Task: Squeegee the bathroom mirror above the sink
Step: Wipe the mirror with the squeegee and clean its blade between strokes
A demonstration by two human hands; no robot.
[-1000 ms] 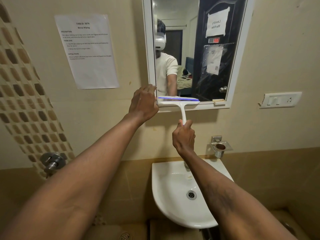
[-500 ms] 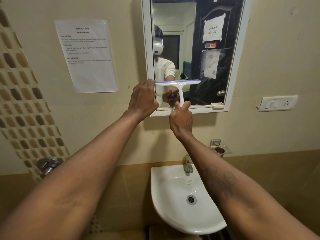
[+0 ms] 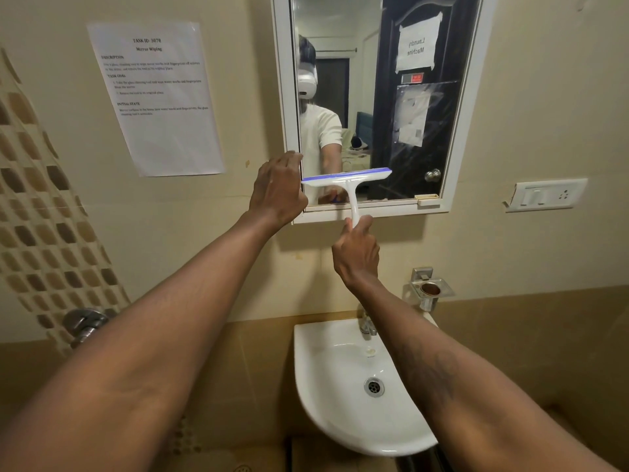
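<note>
Above white sink (image 3: 308, 376), framed mirror (image 3: 357, 83) on beige wall (image 3: 544, 97)

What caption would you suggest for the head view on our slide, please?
Right hand holds a white squeegee against the lower mirror, left hand touching its frame, above the sink.

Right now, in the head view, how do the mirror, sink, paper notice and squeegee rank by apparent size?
1. mirror, though cut off at the top
2. paper notice and sink: about alike; the sink is nearer, so unsure
3. squeegee
</note>
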